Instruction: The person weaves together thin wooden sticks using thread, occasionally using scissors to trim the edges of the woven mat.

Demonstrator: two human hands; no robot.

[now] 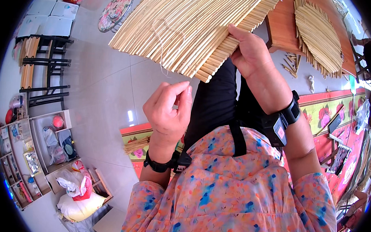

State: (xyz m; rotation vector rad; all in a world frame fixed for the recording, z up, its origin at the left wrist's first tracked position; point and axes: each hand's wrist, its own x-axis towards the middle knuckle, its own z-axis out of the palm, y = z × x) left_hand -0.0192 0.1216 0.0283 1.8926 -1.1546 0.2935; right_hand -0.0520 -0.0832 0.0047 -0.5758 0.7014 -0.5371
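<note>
A woven mat of pale reed sticks (190, 28) is held up in front of me, tilted, with thin white threads hanging from it. My right hand (249, 50) grips the mat's lower right edge. Below the mat, my left hand (169, 109) pinches a fine thread between thumb and fingertips; the thread itself is barely visible. Both wrists wear black bands.
A second reed mat (320, 35) lies on a wooden table (282, 24) at upper right, loose sticks (291, 65) below it. A floral floor mat (328, 106) is at right. Black stools (45, 66), white shelves (45, 146) and bags (78, 194) stand at left on grey tiles.
</note>
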